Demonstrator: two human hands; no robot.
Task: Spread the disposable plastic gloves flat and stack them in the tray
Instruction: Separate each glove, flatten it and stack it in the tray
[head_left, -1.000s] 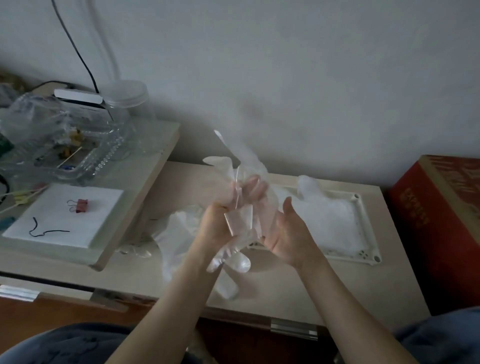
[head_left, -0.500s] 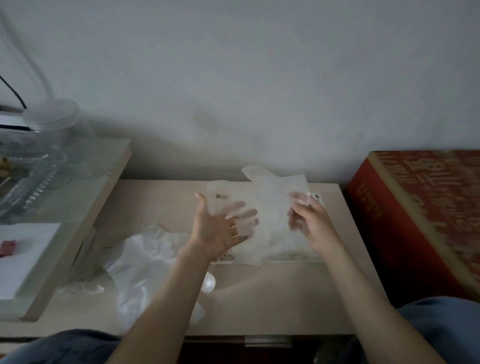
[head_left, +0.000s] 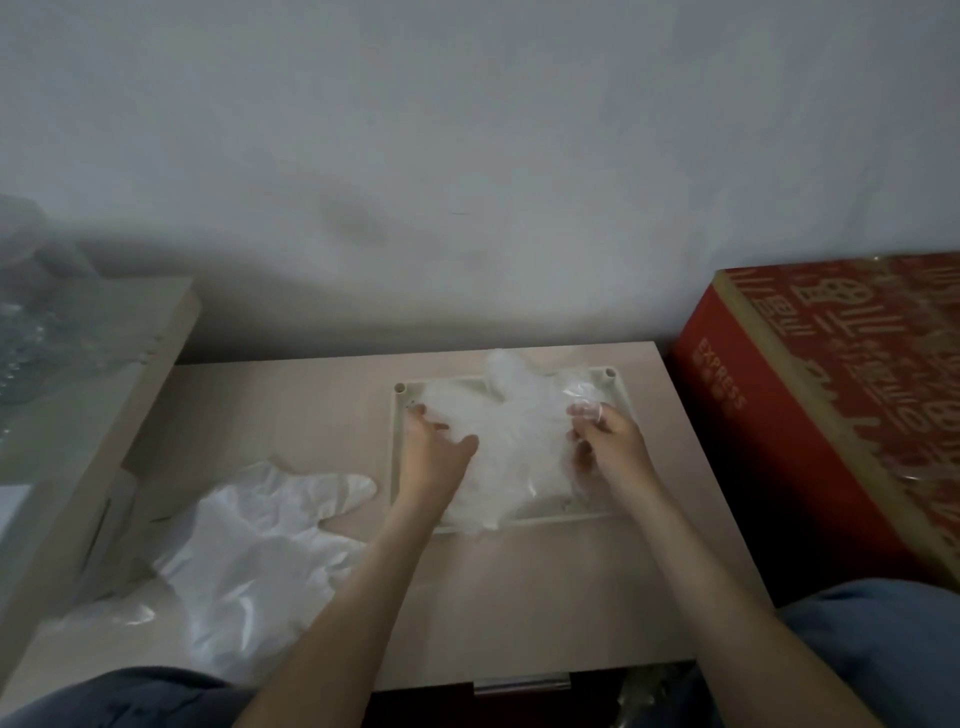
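The left hand (head_left: 434, 452), fingers (head_left: 421, 423) spread, presses the glove (head_left: 514, 441) into the tray (head_left: 396, 467); the right hand (head_left: 610, 441) pinches its edge. Loose gloves (head_left: 260, 540) lie left, on the bench (head_left: 571, 597).

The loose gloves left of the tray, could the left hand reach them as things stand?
Probably yes: the loose gloves lie uncovered beside the tray, close to the left hand, with nothing between.

Red cardboard box (head_left: 810, 415) at right: word "EXPRESS" in orange capitals on side face, running sideways. Large pale characters on top face, possibly Chinese, too blurred to read.
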